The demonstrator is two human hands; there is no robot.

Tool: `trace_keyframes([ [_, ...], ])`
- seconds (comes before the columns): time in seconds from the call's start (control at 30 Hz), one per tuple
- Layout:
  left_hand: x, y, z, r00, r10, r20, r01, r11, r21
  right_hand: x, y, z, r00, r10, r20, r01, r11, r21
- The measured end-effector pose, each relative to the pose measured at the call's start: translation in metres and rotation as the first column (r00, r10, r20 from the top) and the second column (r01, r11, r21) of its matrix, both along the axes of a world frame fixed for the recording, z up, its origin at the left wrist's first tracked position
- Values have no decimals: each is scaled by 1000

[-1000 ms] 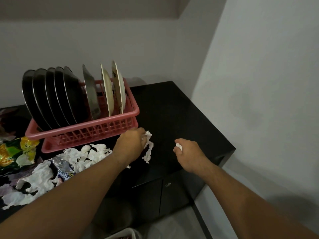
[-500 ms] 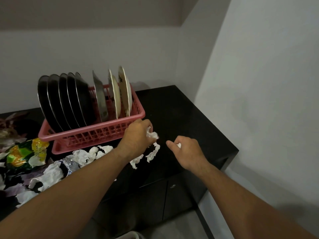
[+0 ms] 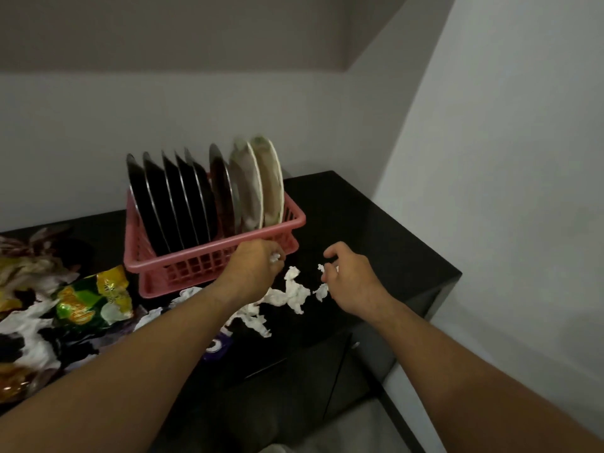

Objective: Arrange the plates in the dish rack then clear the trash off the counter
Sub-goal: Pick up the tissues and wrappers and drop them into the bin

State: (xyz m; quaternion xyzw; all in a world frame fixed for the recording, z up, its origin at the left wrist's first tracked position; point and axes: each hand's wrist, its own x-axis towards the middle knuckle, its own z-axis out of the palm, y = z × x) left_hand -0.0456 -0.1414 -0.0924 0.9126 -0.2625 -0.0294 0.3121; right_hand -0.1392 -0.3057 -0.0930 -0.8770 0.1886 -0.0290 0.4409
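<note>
1. Eight plates are standing upright on edge in a pink dish rack, just left of the frame's centre. Six are dark and two, at the right end, are pale.
2. The dish rack is sitting on a black table that is running from the left edge to right of centre.
3. Torn white tissue scraps are lying on the table just in front of the rack's right end, at the centre of the frame.
4. The left hand is reaching in from the lower left, hovering by the rack's front wall. Its grip is curling around a crumpled white wad.
5. The right hand is reaching in from the lower right, just right of the tissue scraps. Its grip is loosely curling, with a small scrap pinched at the fingertips and the index finger lifting above it.
6. A green and yellow snack wrapper is lying at the left, in front of the rack's left corner.
7. A purple wrapper is peeking out under the left forearm.
8. More crumpled white paper is covering the table at the far left edge.
9. Dark cabinet doors are showing below the table's front edge.
10. A pale wall is filling the right side.
</note>
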Motion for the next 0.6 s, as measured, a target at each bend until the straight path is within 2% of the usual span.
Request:
trace_keyframes([
  [0.1, -5, 38, -1, 996, -83, 24, 82, 996, 32, -5, 42, 0, 999, -44, 29, 45, 998, -43],
  [0.3, -25, 106, 0, 975, -195, 106, 204, 976, -82, -25, 119, -12, 987, -116, 111, 138, 966, -219],
  [0.5, -48, 145, -12, 953, -288, -97, 279, 955, -101, -56, 159, -27, 957, -234, 172, 268, 939, -213],
  [0.6, -58, 152, -26, 944, -314, -99, 306, 948, -91, -70, 169, -38, 957, -255, 140, 280, 939, -202],
])
